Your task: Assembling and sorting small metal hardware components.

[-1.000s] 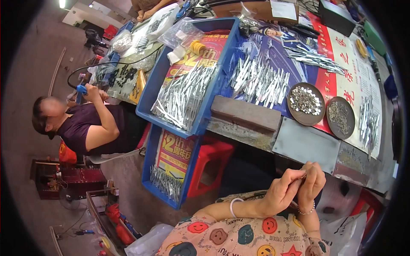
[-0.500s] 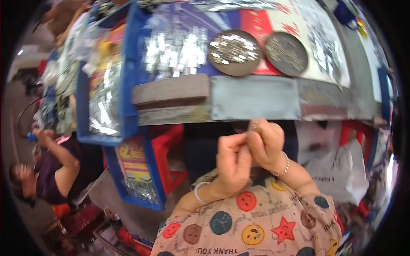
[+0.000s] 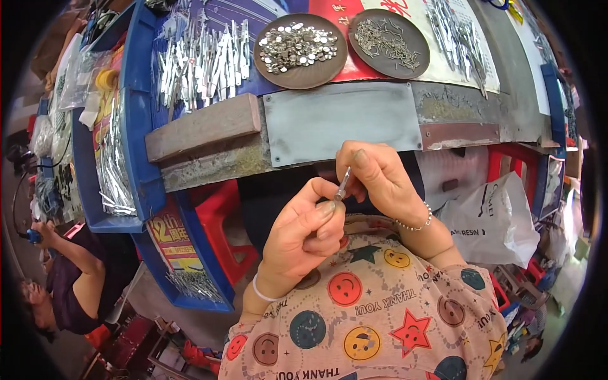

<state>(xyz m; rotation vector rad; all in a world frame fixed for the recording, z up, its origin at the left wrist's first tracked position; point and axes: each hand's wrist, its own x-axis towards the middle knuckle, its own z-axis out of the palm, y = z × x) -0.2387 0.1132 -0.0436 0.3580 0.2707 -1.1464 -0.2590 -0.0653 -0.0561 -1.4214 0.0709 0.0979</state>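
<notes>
My left hand (image 3: 297, 231) and my right hand (image 3: 378, 177) meet just in front of the bench edge. Between them is a short, thin metal pin-like piece (image 3: 344, 183), tilted, with a wider dark end at the bottom. The left thumb and fingers pinch around that lower end. At the upper end, the right thumb and fingers close on it. Exactly what the left fingertips cover is hidden. Beyond the hands lies a grey metal plate (image 3: 342, 120) fixed to the bench edge.
On the bench stand a round dish (image 3: 332, 71) of small shiny discs and another dish (image 3: 415, 41) of small pins. Flat metal strips (image 3: 202, 66) lie left, more strips (image 3: 459, 38) right. A wooden block (image 3: 202, 126), blue bins (image 3: 142, 114) and a red stool (image 3: 221, 221) are nearby; another person (image 3: 76, 278) sits left.
The view has shifted, so the bench stuff appears farther left and higher. My hands have drawn slightly apart, and the small metal piece between them now shows clearly.
</notes>
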